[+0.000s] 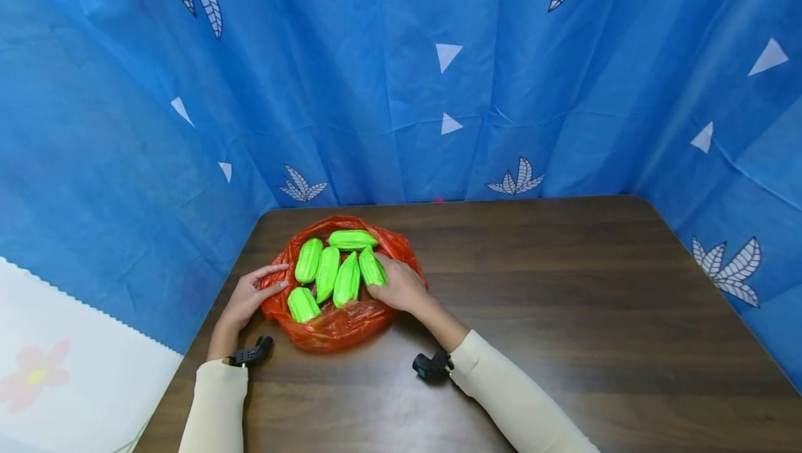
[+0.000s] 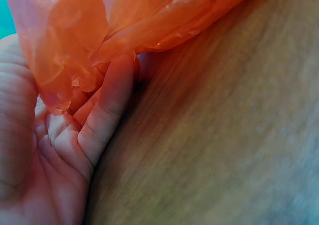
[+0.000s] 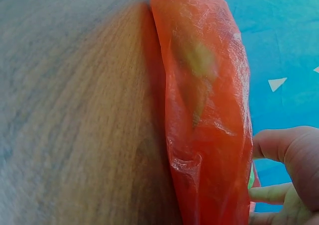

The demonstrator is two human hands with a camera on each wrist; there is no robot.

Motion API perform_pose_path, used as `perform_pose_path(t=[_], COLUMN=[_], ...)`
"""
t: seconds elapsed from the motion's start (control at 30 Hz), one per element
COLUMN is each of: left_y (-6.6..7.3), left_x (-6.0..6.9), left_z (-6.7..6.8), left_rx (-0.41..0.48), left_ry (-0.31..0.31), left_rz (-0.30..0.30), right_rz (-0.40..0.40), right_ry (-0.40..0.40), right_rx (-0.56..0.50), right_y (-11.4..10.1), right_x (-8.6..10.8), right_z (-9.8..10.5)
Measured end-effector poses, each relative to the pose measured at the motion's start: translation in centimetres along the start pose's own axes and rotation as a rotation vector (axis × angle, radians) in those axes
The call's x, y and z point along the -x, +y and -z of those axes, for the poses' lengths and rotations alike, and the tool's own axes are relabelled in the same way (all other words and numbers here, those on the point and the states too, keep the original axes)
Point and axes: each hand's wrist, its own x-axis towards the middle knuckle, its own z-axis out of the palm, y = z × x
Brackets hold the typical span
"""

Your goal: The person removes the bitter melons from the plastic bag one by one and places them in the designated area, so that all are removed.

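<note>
Several bright green ridged pieces, one of them upper left, lie inside a red plastic bag with its mouth spread wide. The left hand is at the bag's left rim, its fingers extended and touching the plastic; in the left wrist view this hand has red film over its fingers. Over the right rim reaches the right hand, thumb and fingers around the rightmost green piece. The right wrist view shows this hand beyond the bag's side, its fingertips partly hidden.
The bag stands on the left part of a dark wooden table. A blue patterned curtain hangs behind the table and along its sides. White cloth with a flower print is at the lower left. Each wrist wears a small black camera.
</note>
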Motion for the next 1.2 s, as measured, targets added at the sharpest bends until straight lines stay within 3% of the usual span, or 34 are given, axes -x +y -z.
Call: perform_pose_path(t=[0.43,0.67,1.03,1.1,1.2], left_y=[-0.1,-0.1,0.0,0.2,1.7], left_x=[0.0,0.0,0.0,0.1,0.5], left_z=[0.0,0.0,0.0,0.0,-0.2], left_rx=[-0.006,-0.018,0.016,0.019,0.000], left_ry=[0.002,0.011,0.006,0.003,-0.009], left_rz=[0.008,0.004,-0.011,-0.007,-0.003], right_rz=[-0.089,-0.049,-0.040,-0.044,-0.052], right_ry=[-0.031,-0.009,-0.009,-0.007,-0.007], right_rx=[0.015,0.054,0.004,0.011,0.010], right_y=[-0.4,-0.3,-0.3,-0.3,-0.3], right_x=[0.3,0.1,-0.1,-0.2,-0.2], right_z=[-0.4,-0.4,0.3,0.4,0.8])
